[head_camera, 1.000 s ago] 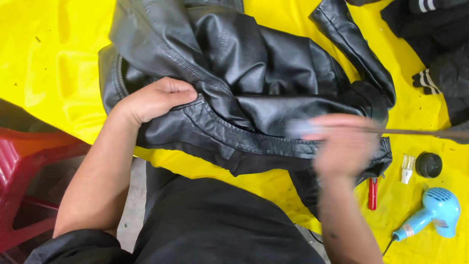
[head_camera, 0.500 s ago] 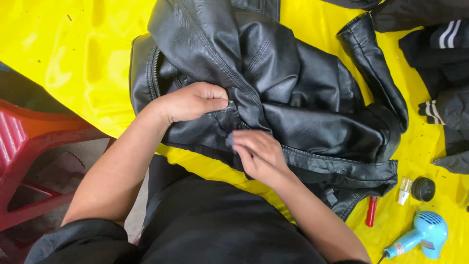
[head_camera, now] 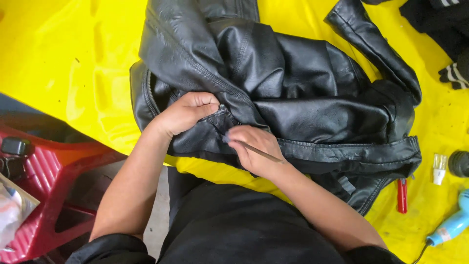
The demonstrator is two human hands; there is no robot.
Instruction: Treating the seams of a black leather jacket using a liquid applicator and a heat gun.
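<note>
between the two hands: jacket seam (head_camera: 222, 115); left fingers (head_camera: 205, 100) pinching it, right fingers (head_camera: 244, 139) pinching thin brush (head_camera: 259, 151), tip toward seam.

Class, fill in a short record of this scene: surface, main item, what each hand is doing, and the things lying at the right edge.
Surface: yellow sheet
Main item: black leather jacket, crumpled
Left hand: grips a fold of the jacket
Right hand: holds a thin brush, tip at the seam
Right edge: red tool, small bottle, black cap, blue hair dryer
</note>
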